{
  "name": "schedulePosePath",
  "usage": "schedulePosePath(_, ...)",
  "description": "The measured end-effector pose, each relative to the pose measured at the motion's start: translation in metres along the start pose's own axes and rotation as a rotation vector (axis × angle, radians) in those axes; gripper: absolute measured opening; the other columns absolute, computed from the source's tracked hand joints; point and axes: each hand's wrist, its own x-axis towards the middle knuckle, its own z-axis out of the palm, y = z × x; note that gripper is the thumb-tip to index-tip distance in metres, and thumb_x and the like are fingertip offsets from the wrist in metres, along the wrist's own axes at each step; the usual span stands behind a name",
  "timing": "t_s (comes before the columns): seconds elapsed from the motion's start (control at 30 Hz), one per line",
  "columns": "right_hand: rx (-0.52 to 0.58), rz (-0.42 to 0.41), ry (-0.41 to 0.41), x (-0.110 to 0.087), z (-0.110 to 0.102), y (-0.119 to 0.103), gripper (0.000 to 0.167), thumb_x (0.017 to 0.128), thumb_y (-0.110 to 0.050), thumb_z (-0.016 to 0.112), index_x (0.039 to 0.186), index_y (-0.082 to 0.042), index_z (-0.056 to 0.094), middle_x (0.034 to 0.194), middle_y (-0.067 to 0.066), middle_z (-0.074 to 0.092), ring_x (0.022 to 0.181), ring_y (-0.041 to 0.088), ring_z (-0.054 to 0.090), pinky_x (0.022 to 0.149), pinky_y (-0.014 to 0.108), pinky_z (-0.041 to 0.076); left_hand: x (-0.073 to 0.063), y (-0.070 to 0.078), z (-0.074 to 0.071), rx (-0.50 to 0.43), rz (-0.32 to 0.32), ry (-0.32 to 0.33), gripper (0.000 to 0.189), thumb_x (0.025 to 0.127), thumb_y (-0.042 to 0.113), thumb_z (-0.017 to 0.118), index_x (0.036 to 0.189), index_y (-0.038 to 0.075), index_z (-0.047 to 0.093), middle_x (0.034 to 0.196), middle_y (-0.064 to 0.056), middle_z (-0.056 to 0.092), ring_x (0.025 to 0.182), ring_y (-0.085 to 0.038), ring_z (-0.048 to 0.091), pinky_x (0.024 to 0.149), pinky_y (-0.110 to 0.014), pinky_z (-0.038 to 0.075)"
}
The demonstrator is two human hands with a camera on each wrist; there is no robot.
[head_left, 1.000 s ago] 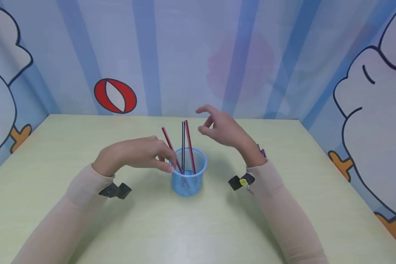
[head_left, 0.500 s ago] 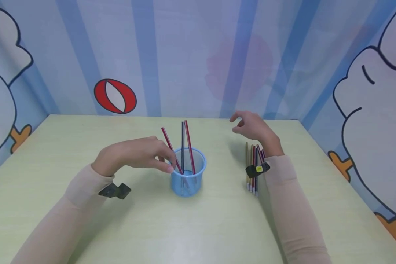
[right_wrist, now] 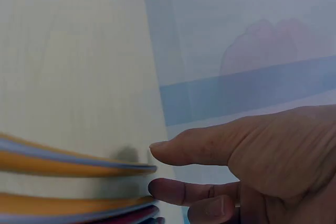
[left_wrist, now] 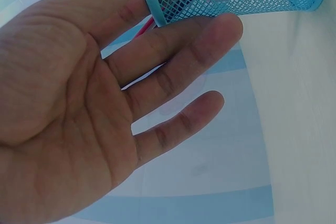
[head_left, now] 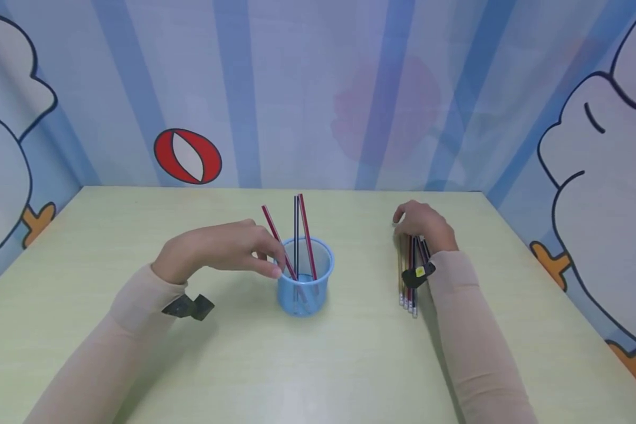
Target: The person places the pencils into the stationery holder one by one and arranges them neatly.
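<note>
A blue mesh pencil cup stands upright on the table, holding a few pencils: two red ones and a dark striped one. My left hand pinches its left rim between thumb and fingers; in the left wrist view the other fingers extend loosely beside the mesh. To the right lies a row of several pencils, eraser ends toward me. My right hand is over their far ends. In the right wrist view a yellow pencil ends between the parted thumb and index finger, not gripped.
The pale table runs back to a striped blue curtain with a printed red-and-white ball. Printed white cartoon figures cover the side walls. Dark wrist devices sit on both sleeves.
My right hand has moved right from beside the cup, then down to the far ends of the pencil row, uncovering the pencils. My left hand has stayed on the cup's rim.
</note>
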Motion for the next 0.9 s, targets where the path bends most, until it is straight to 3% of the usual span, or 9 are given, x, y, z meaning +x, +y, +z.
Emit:
schedulePosePath(0.13, 0.014, -0.007, 0.025, 0.007, 0.009, 0.002, 0.033, 0.092, -0.013, 0.062, 0.124, -0.002, 0.062, 0.126, 0.021, 0.056, 0.102, 0.034, 0.057, 0.084, 0.049, 0.049, 0.0, 0.0, 0.001, -0.001, 0.004, -0.001, 0.02, 0.096, 0.026, 0.07, 0.113, 0.018, 0.075, 0.106, 0.013, 0.07, 0.095, -0.01, 0.064, 0.084, -0.031, 0.053)
schedulePosePath(0.23, 0.005, -0.026, 0.053, 0.012, 0.015, 0.001, 0.015, 0.091, -0.011, 0.06, 0.098, 0.0, 0.066, 0.09, 0.012, 0.059, 0.076, 0.024, 0.053, 0.069, 0.038, 0.048, 0.0, 0.0, 0.001, -0.002, 0.007, -0.003, 0.02, 0.096, 0.026, 0.07, 0.113, 0.017, 0.075, 0.105, 0.013, 0.07, 0.095, -0.01, 0.064, 0.084, -0.031, 0.052)
schedulePosePath(0.33, -0.001, -0.034, 0.067, 0.015, 0.018, 0.0, 0.024, 0.087, -0.008, 0.057, 0.064, -0.008, 0.052, 0.061, 0.0, 0.036, 0.054, 0.015, 0.031, 0.054, 0.03, 0.035, 0.0, 0.0, 0.0, -0.005, 0.011, -0.005, 0.02, 0.095, 0.026, 0.07, 0.113, 0.017, 0.075, 0.104, 0.013, 0.07, 0.094, -0.009, 0.064, 0.084, -0.03, 0.053)
schedulePosePath(0.4, 0.001, -0.026, 0.058, 0.015, 0.017, 0.0, 0.035, 0.086, -0.007, 0.055, 0.056, -0.015, 0.037, 0.056, -0.003, 0.021, 0.052, 0.013, 0.018, 0.052, 0.03, 0.028, 0.0, 0.0, 0.0, -0.009, 0.012, -0.004, 0.019, 0.095, 0.026, 0.07, 0.112, 0.019, 0.075, 0.104, 0.013, 0.07, 0.094, -0.009, 0.064, 0.084, -0.03, 0.053)
schedulePosePath(0.5, 0.015, -0.021, 0.051, 0.01, 0.013, -0.003, 0.025, 0.088, -0.01, 0.057, 0.064, -0.007, 0.059, 0.061, 0.002, 0.046, 0.054, 0.016, 0.037, 0.054, 0.031, 0.038, 0.0, -0.001, 0.001, -0.014, 0.01, -0.002, 0.018, 0.095, 0.026, 0.07, 0.111, 0.02, 0.075, 0.104, 0.014, 0.07, 0.093, -0.008, 0.064, 0.083, -0.03, 0.053)
schedulePosePath(0.63, 0.04, -0.022, 0.041, 0.006, 0.006, -0.005, 0.019, 0.091, -0.013, 0.058, 0.077, -0.005, 0.067, 0.071, 0.006, 0.059, 0.06, 0.018, 0.043, 0.06, 0.034, 0.041, -0.001, -0.002, 0.002, -0.017, 0.007, -0.002, 0.019, 0.095, 0.027, 0.07, 0.112, 0.019, 0.075, 0.104, 0.014, 0.07, 0.093, -0.008, 0.064, 0.083, -0.03, 0.053)
schedulePosePath(0.73, 0.066, -0.037, 0.054, 0.005, 0.0, -0.006, 0.021, 0.092, -0.013, 0.057, 0.071, -0.009, 0.056, 0.063, 0.0, 0.049, 0.058, 0.016, 0.034, 0.061, 0.035, 0.037, 0.0, -0.002, 0.002, -0.018, 0.008, -0.003, 0.02, 0.095, 0.026, 0.07, 0.113, 0.019, 0.075, 0.105, 0.013, 0.07, 0.094, -0.008, 0.064, 0.083, -0.03, 0.053)
schedulePosePath(0.83, 0.095, -0.049, 0.078, -0.003, -0.007, -0.012, 0.01, 0.094, -0.015, 0.057, 0.092, -0.005, 0.058, 0.082, 0.007, 0.06, 0.071, 0.022, 0.046, 0.068, 0.039, 0.041, 0.0, -0.002, 0.001, -0.02, 0.011, -0.005, 0.02, 0.095, 0.026, 0.07, 0.113, 0.018, 0.075, 0.105, 0.013, 0.07, 0.094, -0.009, 0.064, 0.083, -0.03, 0.053)
schedulePosePath(0.9, 0.111, -0.055, 0.096, -0.009, -0.012, -0.017, 0.018, 0.094, -0.016, 0.057, 0.106, -0.003, 0.056, 0.096, 0.012, 0.062, 0.082, 0.026, 0.05, 0.072, 0.041, 0.043, 0.0, -0.002, 0.001, -0.021, 0.003, -0.007, 0.02, 0.095, 0.026, 0.07, 0.113, 0.019, 0.075, 0.105, 0.013, 0.07, 0.094, -0.009, 0.064, 0.083, -0.03, 0.053)
